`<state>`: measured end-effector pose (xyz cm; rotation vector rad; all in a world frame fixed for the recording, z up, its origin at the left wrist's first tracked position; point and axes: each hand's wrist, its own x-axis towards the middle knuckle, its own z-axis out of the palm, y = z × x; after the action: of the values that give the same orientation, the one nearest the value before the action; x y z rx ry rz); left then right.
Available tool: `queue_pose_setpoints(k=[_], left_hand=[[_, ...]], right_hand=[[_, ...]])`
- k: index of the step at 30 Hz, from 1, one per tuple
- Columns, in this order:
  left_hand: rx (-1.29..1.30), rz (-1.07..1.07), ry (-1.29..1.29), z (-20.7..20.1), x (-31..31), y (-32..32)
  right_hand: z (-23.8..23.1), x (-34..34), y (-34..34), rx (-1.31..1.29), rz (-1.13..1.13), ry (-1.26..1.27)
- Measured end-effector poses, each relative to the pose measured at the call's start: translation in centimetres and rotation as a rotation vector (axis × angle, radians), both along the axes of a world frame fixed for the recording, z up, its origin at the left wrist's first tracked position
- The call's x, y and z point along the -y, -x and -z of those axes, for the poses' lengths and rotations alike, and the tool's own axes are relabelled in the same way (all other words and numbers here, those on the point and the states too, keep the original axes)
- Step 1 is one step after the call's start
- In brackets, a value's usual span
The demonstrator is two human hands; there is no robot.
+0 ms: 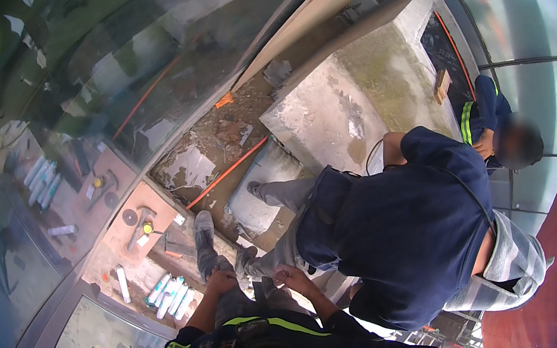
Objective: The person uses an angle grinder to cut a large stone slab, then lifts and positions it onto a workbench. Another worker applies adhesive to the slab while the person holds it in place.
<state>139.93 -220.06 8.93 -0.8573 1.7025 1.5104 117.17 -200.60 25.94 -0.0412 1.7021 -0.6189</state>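
My left hand (223, 281) lies over my left knee, its fingers laid on the trouser leg with nothing seen in them. My right hand (294, 278) is close to my other knee; its fingers are small and partly hidden, and I cannot make out anything in them. Left of my legs, a board (114, 236) bears a hammer (140, 229), a yellow tape measure (147, 228) and a dark disc (130, 217). Nearer to me lie several white and teal sealant cartridges (169, 295), with a single cartridge (123, 283) apart from them.
A person in a dark blue shirt (409, 224) bends close on my right. Beyond, another person with reflective stripes (466, 122) is beside a large concrete block (332, 110). An orange pipe (228, 172) crosses the debris-strewn ground. Reflective glass (85, 63) runs along the left.
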Motion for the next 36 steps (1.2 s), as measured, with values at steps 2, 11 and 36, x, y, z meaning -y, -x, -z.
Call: queue_pose_setpoints(k=[2,11,36], left_hand=[[-0.046,-0.011,0.08,0.2,-0.1,-0.1],[-0.074,-0.093,-0.06,4.0,-0.7,-1.1],[-0.317,0.675,0.099,-0.9,11.2,0.6]], right_hand=[[-0.2,0.5,0.1,0.011,0.01,0.004],[0.2,-0.1,-0.2,0.009,-0.039,-0.061],[1.2,-13.7,-0.9,-0.475,0.212,-0.15]])
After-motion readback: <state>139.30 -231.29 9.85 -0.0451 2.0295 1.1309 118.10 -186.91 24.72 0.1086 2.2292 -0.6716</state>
